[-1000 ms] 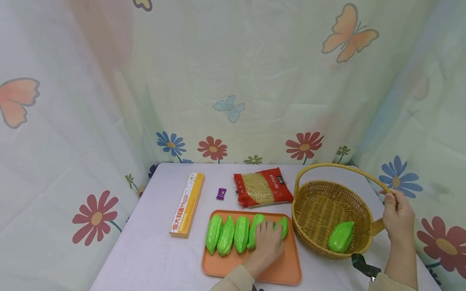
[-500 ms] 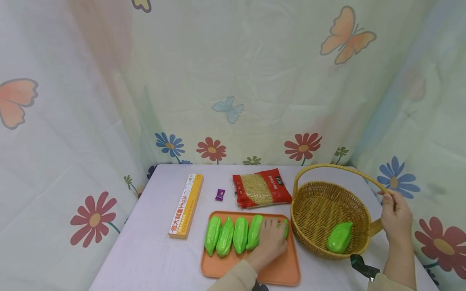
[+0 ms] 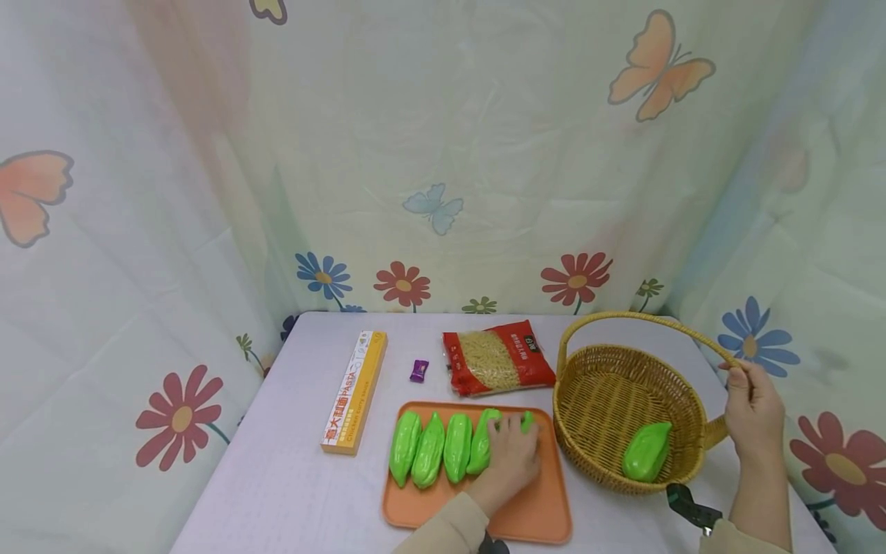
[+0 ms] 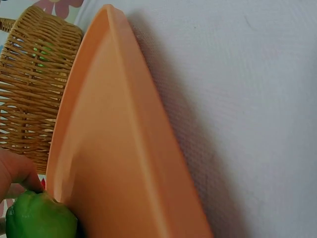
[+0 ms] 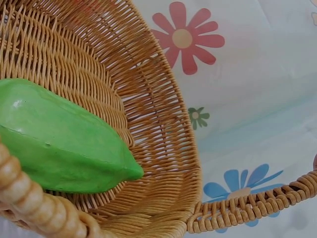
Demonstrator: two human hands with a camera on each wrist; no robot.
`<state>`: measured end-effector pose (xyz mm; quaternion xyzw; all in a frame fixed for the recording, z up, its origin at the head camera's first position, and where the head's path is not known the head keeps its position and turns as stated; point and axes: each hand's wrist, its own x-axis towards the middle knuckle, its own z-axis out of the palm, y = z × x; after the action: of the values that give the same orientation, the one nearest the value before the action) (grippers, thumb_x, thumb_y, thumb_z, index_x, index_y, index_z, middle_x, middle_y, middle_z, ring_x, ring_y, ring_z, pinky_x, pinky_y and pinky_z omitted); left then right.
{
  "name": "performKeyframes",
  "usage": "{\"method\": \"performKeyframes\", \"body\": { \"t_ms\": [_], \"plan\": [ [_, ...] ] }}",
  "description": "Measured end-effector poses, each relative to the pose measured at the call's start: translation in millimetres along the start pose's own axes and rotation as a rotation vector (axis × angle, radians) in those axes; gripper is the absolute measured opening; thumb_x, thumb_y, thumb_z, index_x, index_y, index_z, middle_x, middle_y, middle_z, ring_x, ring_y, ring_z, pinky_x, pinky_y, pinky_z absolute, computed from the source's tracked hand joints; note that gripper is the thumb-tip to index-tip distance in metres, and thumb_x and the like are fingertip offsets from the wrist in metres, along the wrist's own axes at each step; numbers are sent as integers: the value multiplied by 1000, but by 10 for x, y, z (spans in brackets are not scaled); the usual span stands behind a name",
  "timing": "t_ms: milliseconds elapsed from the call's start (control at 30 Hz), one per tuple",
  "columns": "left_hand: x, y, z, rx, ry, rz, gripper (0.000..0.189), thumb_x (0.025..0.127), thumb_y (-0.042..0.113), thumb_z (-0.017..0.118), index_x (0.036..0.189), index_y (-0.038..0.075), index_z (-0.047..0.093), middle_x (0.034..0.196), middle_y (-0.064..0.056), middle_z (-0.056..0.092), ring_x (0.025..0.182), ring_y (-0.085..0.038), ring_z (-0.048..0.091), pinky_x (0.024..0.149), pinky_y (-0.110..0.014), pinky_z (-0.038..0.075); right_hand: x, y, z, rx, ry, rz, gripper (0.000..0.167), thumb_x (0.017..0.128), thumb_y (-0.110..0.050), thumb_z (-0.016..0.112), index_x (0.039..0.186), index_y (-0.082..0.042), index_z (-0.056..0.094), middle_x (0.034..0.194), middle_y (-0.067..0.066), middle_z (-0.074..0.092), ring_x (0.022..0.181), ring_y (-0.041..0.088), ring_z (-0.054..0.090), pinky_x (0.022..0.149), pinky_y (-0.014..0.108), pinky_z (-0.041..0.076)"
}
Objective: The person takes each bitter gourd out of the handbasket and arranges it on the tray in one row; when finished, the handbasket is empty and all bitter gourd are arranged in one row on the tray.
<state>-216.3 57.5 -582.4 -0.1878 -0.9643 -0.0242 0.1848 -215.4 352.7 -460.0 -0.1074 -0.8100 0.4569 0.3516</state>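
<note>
My left hand [image 3: 508, 462] reaches over the orange tray [image 3: 415, 512] and grips a ridged green vegetable [image 4: 42, 215] that looks like a long pepper. In the head view the fingers hide most of it. Left of the hand, several similar green vegetables [image 3: 457, 448] lie side by side on the tray. At the right, my right hand [image 3: 754, 412] holds the arched handle [image 3: 644, 315] of a round wicker basket [image 3: 595, 392]. One pointed green vegetable [image 3: 647, 452] rests inside the basket, and it also fills much of the right wrist view.
Behind the tray lies a red bag of pasta [image 3: 498, 358], touching or close to the basket. A small purple wrapped sweet [image 3: 418, 371] and a yellow-and-white pasta box [image 3: 354, 392] are to its left. A flowered curtain [image 3: 443, 154] surrounds the white table [image 3: 277, 462].
The left hand has shifted slightly, and the rightmost green vegetable on the tray has moved a little left with it. The right hand and basket stay in place.
</note>
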Motion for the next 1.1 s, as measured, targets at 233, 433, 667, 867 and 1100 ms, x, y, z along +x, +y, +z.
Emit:
{"method": "performKeyframes", "body": {
  "t_ms": [233,433,667,867,1100],
  "plan": [
    [-5,-57,-14,-8,-59,-87,43,62,46,74,101,30,60,107,0,55,95,-18,49,79,-40,30,7,25,11,13,10,-27,18,97,-20,43,94,-15,60,71,-13,39,66,3,35,61,17,26],
    [-22,-75,26,-7,-8,-95,44,62,47,73,100,28,61,108,-1,54,94,-19,47,78,-40,30,6,21,14,12,11,-28,18,97,-20,43,94,-13,59,72,-14,40,67,3,35,62,17,26],
    [-45,-78,10,-22,65,-73,42,60,43,72,97,25,61,108,-2,53,93,-18,46,74,-37,29,1,4,8,11,6,2,17,97,-21,43,93,-17,59,73,-15,40,69,3,35,63,18,25],
    [-31,-81,6,-41,56,-75,44,61,40,73,100,24,61,110,-2,53,94,-18,46,74,-36,29,4,-3,2,7,9,-7,18,97,-21,43,94,-16,59,72,-16,41,67,3,35,62,18,26],
    [-12,-67,-52,-71,39,-61,46,63,42,72,101,22,59,112,-3,51,98,-18,45,76,-35,30,-2,-3,0,5,6,3,17,97,-21,43,93,-18,59,71,-13,40,65,4,35,60,17,27]
  ]
}}
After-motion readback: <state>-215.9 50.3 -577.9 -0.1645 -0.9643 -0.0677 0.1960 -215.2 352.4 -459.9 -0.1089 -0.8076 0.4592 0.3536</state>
